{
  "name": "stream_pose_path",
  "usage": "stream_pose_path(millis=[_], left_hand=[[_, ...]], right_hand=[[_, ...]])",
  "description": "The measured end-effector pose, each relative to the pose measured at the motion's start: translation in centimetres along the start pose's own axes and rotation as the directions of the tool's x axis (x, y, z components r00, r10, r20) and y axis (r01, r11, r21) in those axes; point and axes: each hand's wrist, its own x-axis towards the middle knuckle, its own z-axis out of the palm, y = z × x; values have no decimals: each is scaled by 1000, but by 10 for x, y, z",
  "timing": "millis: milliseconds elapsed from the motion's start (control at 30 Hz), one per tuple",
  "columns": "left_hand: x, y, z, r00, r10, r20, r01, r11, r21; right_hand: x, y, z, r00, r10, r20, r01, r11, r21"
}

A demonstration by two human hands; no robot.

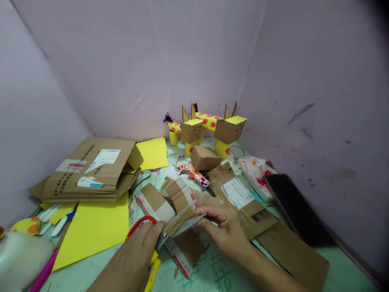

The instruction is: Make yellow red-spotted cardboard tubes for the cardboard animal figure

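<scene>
My left hand (133, 253) is closed around a pair of scissors (141, 222) with red handles. Their blades are spread, pointing right, with a small strip of brown cardboard (183, 220) between them. The far end of that strip is pinched between the thumb and fingers of my right hand (226, 227). Around and below the hands lie cut cardboard pieces (156, 202), some edged with red-and-white tape. A yellow strip (152, 275) shows beneath the scissors.
A large cardboard box (100, 170) lies at left over yellow sheets (100, 227). Two spotted yellow cardboard animals (229, 132) stand at the back, behind a small brown box (205, 157). A flattened carton (261, 219) and a dark tablet-like slab (299, 209) lie at right.
</scene>
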Motion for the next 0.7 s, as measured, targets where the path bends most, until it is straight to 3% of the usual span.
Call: stream_pose_path(millis=[133, 300, 700], left_hand=[[-5, 0, -7, 996, 3, 84, -3, 1000, 8], [-9, -1, -14, 995, 48, 85, -49, 999, 9], [-8, -1, -14, 995, 29, 94, -23, 998, -66]], right_hand=[[-1, 3, 2, 999, 26, -37, -25, 999, 27], [-2, 3, 3, 999, 34, -6, -33, 997, 67], [0, 2, 2, 993, 116, 30, -116, 993, -14]])
